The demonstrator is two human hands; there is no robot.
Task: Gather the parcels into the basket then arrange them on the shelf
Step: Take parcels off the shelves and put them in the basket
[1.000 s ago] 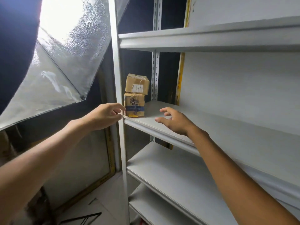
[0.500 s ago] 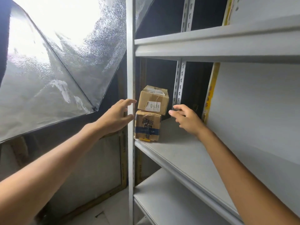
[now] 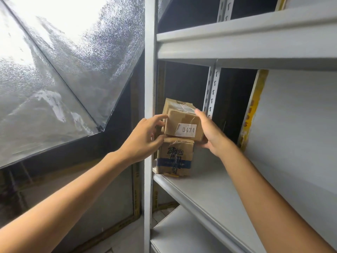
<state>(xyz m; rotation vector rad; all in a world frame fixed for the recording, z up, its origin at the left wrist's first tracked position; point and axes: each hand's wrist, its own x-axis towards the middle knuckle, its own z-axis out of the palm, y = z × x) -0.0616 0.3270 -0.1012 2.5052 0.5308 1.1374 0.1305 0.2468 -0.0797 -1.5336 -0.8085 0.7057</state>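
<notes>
Left hand [image 3: 145,139] and right hand [image 3: 209,134], at a white shelf [image 3: 209,181] beside a silver softbox [image 3: 63,70], clasp the labelled parcel [image 3: 182,123] between them, atop another parcel [image 3: 175,157].

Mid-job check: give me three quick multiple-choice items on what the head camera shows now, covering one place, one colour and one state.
1. Where does the labelled parcel sit?
A. on top of the lower parcel
B. on the floor
C. on the top shelf board

2. What colour is the tape band round the lower parcel?
A. red
B. blue
C. green

3. How is the labelled parcel held?
A. by one hand alone
B. by both hands, one at each side
C. by no hand

Answers:
1 A: its base rests on the lower parcel's top.
2 B: a blue strip crosses the front face.
3 B: the left hand grips its left side and the right hand its right side.
</notes>
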